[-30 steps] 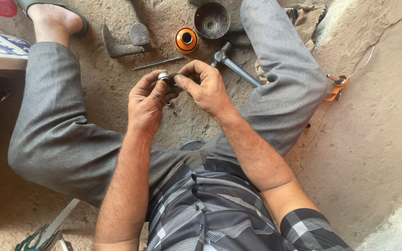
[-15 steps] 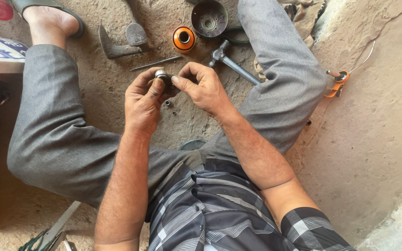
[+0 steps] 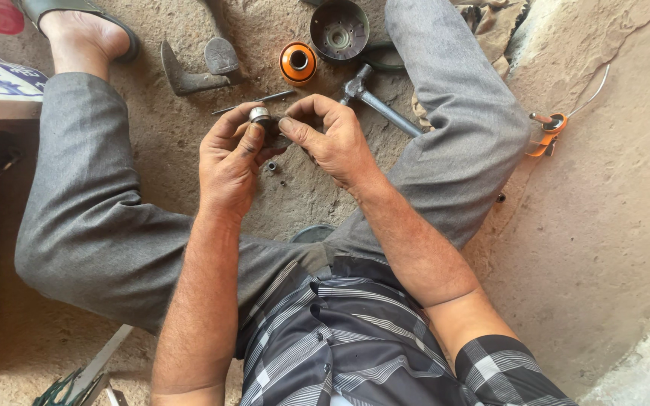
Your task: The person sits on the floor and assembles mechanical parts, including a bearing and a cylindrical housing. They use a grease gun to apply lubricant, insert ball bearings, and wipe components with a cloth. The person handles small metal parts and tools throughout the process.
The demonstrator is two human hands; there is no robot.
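Observation:
I sit on a dusty floor with knees spread. My left hand [image 3: 229, 158] grips a small round metal part [image 3: 259, 115] with a shiny ring on top, held between thumb and fingers. My right hand [image 3: 330, 139] meets it from the right, its thumb and fingertips pinching the dark side of the same part. Both hands hover above the floor between my legs. Much of the part is hidden by the fingers.
On the floor ahead lie an orange-and-black round piece [image 3: 298, 62], a dark metal bowl-shaped housing [image 3: 338, 30], a hammer [image 3: 379, 101], a thin rod [image 3: 253, 101] and two dark metal pieces [image 3: 198, 68]. Small nuts [image 3: 271, 166] lie under the hands. An orange tool [image 3: 548, 131] sits at right.
Both hands stay joined on the small part, with only slight finger shifts. The view has moved a little.

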